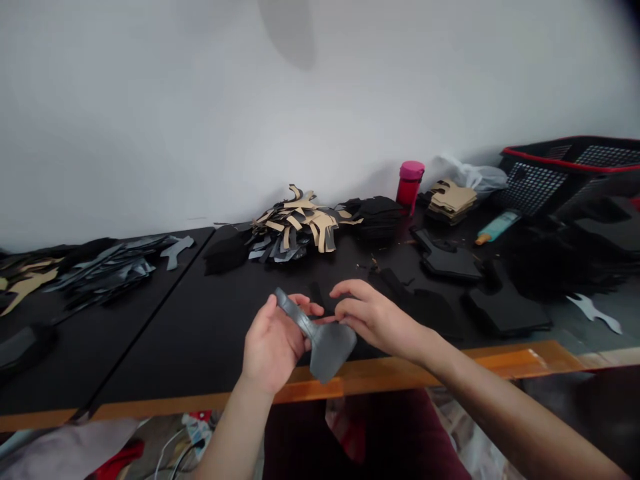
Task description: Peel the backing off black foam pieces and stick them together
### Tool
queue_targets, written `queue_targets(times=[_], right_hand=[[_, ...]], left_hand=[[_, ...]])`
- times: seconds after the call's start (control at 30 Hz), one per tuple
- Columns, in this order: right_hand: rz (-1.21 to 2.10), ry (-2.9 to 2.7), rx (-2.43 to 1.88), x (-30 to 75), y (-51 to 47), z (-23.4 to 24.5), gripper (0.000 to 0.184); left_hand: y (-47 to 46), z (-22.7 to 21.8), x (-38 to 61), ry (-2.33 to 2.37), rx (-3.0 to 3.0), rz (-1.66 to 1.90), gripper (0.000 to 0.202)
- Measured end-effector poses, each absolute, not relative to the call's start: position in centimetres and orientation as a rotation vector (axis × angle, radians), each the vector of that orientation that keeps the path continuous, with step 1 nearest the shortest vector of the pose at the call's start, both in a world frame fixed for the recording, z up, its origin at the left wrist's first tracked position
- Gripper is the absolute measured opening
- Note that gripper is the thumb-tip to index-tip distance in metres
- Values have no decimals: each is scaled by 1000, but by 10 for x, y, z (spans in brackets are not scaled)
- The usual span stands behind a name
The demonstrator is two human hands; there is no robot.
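Over the front edge of the black table (200,327), my left hand (273,347) grips a grey cut piece (325,343) with a narrow strap end and a wide flared end. Its thumb and fingers close round the strap part. My right hand (375,317) touches the same piece from the right, fingers curled and pinching at its wide end. Just behind my hands lie flat black cut pieces (425,303).
A heap of tan and grey cut pieces (295,230) sits near the wall, more grey pieces (110,267) at the left. At the back right are a pink bottle (410,187), a tan stack (453,199), black stacks (505,307) and a black basket (565,173).
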State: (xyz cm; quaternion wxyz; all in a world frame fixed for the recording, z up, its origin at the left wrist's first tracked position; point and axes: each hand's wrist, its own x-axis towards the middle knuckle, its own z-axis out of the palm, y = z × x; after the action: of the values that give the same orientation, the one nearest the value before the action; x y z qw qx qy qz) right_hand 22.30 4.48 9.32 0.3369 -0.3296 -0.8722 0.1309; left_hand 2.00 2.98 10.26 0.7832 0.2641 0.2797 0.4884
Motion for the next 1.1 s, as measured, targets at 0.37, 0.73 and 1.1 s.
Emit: queue_targets(times=[0.37, 0.73, 1.1], right_hand=[[688, -2030, -828, 224, 43, 86, 9], [741, -1556, -909, 236, 32, 62, 7], [161, -2149, -1574, 285, 21, 14, 23]], left_hand=[[30, 93, 14, 627, 359, 1042, 38], [29, 76, 20, 731, 204, 1201, 37], [30, 78, 4, 885, 202, 1388, 41]])
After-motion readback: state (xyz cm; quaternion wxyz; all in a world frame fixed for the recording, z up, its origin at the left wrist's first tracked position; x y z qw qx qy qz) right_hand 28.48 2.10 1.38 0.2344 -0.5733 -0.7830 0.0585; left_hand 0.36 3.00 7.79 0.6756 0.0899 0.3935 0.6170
